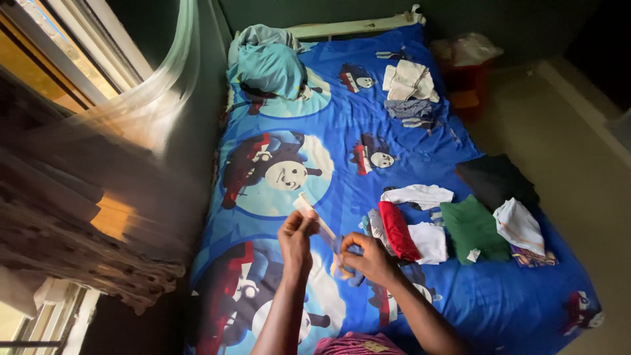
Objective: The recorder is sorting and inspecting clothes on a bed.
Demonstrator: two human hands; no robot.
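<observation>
My left hand [297,233] pinches the upper end of a small pale cloth item [309,209], perhaps a sock, above the blue cartoon-train bedsheet [342,131]. Lower down, my right hand [368,260] grips the other end of the same item, where it looks blue. Both hands hover over the near part of the bed. Just right of them lie a red garment [397,230] and white garments [427,242].
A green folded garment [472,229], a dark one [496,179], a white-grey one [519,225] and a white piece [417,194] lie at the bed's right side. A teal cloth heap [266,62] and white and grey clothes [409,89] lie near the headboard. A curtain and window are at left.
</observation>
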